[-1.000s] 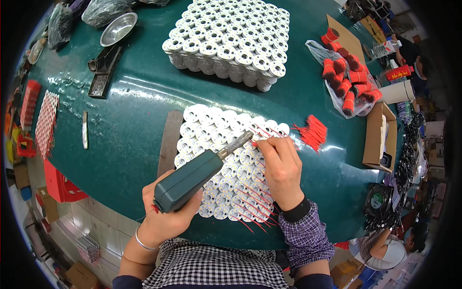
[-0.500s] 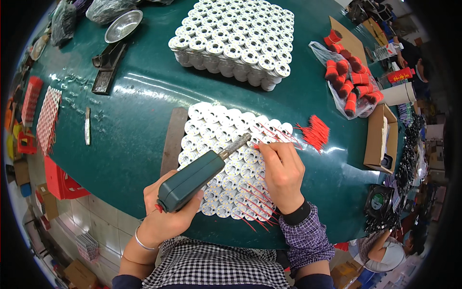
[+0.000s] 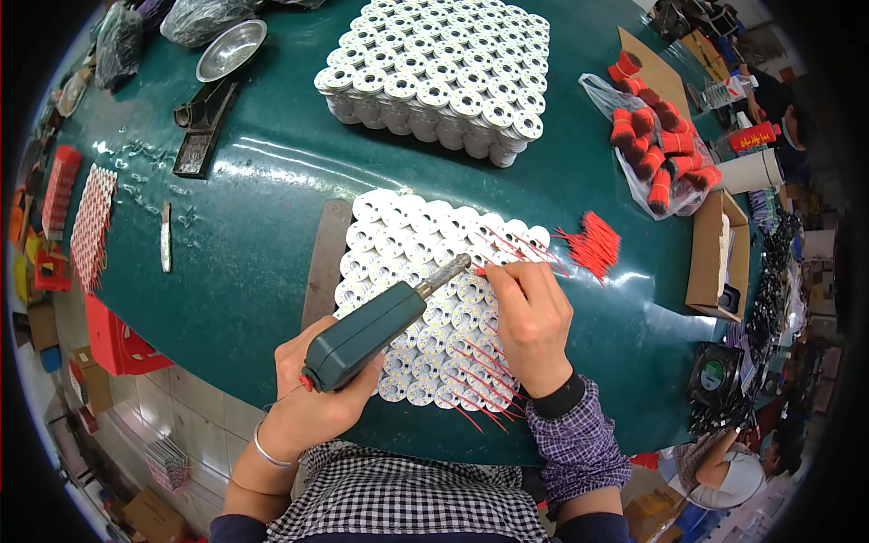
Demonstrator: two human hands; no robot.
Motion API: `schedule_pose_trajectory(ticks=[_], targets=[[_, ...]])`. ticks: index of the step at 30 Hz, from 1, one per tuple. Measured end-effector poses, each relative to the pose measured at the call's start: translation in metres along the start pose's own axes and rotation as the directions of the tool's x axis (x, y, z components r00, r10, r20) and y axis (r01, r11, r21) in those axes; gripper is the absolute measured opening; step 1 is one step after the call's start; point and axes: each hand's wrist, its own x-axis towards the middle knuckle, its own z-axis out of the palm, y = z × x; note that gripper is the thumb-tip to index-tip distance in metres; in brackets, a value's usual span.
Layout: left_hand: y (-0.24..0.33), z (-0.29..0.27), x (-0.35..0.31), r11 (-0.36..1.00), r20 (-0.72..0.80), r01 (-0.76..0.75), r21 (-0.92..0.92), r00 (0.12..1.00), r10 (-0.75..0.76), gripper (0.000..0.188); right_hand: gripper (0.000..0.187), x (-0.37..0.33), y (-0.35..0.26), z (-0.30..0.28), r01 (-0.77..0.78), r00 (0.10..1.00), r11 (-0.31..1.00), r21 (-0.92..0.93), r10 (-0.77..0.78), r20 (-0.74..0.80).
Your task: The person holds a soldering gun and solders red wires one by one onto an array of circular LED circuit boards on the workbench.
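Observation:
My left hand [image 3: 321, 403] is wrapped around a dark green soldering gun [image 3: 367, 335]. Its metal tip reaches up and right over a sheet of round white LED boards [image 3: 421, 246]. Just beside that tip, my right hand [image 3: 536, 321] pinches a thin red wire [image 3: 482, 270], whose end lies by one board; the fingers hide most of it. More red wires [image 3: 480, 380] extend from boards at the lower right of the sheet, and others [image 3: 525, 244] at its upper right. A metal bar [image 3: 326, 262] lies along the sheet's left edge.
Stacked LED boards [image 3: 434, 90] stand at the back. Loose red wires [image 3: 590, 246] lie to the right, near a plastic bag of red wire bundles [image 3: 656, 149] and a cardboard box [image 3: 711, 253]. A metal bowl [image 3: 232, 51], a black stand [image 3: 204, 131] and a blade [image 3: 166, 237] are left.
The soldering gun's body has shifted slightly right and up in my left hand, its tip staying by the same board. My right hand keeps its pinch near the tip.

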Motion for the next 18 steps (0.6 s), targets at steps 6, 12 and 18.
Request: schedule_pose_trajectory(ticks=[6, 12, 18], targets=[[0.000, 0.001, -0.004, 0.997, -0.084, -0.014, -0.078, 0.996, 0.007, 0.019, 0.031, -0.001, 0.000, 0.001, -0.008, 1.000, 1.000, -0.005, 0.008, 0.002], [-0.004, -0.003, -0.013, 0.994, -0.133, -0.048, -0.096, 0.990, 0.035, 0.025, 0.030, 0.002, -0.005, -0.011, -0.031, 0.999, 0.999, -0.014, 0.031, -0.014], [-0.001, -0.001, -0.013, 0.991, -0.128, -0.051, -0.127, 0.991, 0.035, 0.025, 0.030, -0.009, -0.013, -0.019, -0.059, 0.998, 0.993, 0.101, 0.059, -0.002]])
